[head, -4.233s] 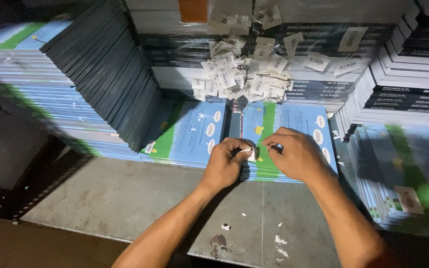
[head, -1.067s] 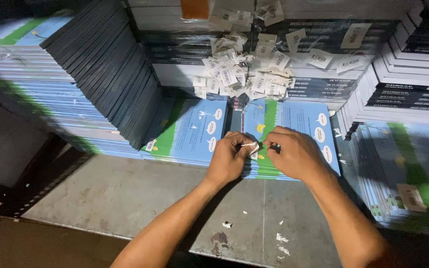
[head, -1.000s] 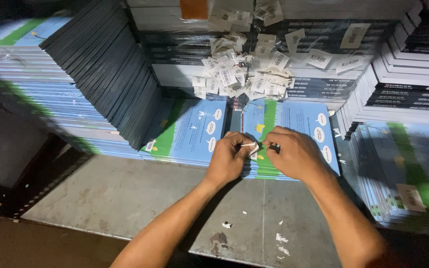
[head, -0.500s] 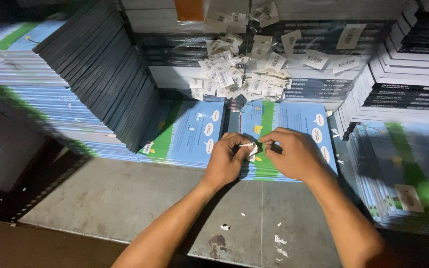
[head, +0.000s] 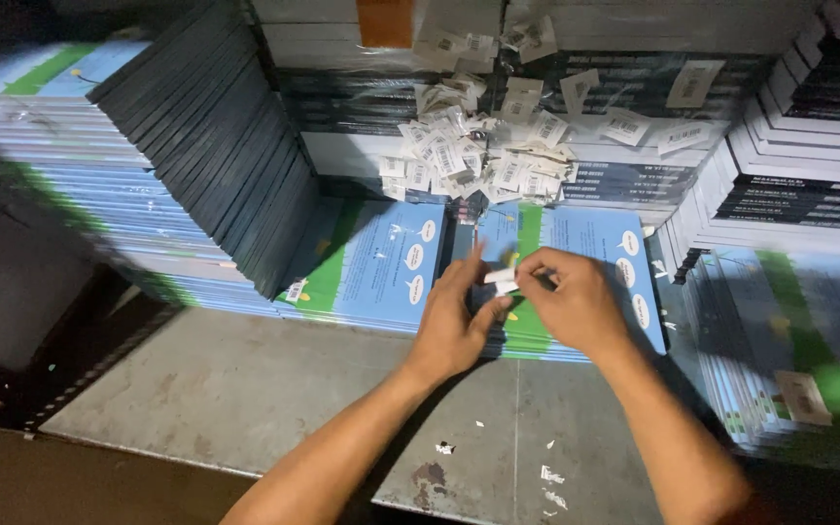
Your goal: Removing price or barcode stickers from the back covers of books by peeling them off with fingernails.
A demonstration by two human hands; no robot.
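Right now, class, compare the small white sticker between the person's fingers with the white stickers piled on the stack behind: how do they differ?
The small white sticker is single and pinched between the left hand and the right hand; the pile of stickers is many, loose and untouched. The held one hovers over a blue-green book; the pile sits higher, on the dark stack. Both are small white slips.

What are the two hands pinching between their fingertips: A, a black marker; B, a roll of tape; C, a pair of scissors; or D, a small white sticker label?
D: the left hand and right hand meet on a small white sticker label above the blue and green book.
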